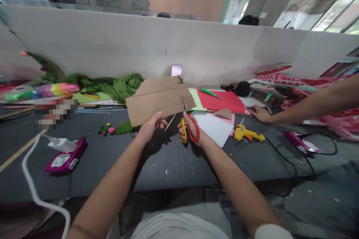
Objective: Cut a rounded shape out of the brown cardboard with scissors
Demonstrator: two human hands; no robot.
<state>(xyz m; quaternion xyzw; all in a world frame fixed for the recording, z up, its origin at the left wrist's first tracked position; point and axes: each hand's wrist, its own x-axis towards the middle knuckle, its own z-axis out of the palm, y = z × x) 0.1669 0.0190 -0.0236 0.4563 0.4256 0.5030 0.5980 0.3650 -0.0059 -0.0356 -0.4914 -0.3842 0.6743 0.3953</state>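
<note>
A piece of brown cardboard point(157, 99) with fold lines and faint curved marks is held up over the dark table. My left hand point(153, 124) grips its lower edge, thumb on top. In my right hand point(193, 129) is a pair of scissors point(193, 129) with one red-orange and one yellow handle loop, fingers through the loops. The scissor blades point away from me at the cardboard's right part, and I cannot tell how far they reach into it. Below the cardboard a thin patterned stick point(170, 122) shows between my hands.
Green yarn point(127, 86) lies along the back left. Red paper point(220, 101) bears a green cutter point(209, 93); white paper point(214, 129) lies nearer. A yellow glue gun point(246, 133) and purple power strips point(67, 157) sit on the table. Another person's hand point(260, 114) rests at right.
</note>
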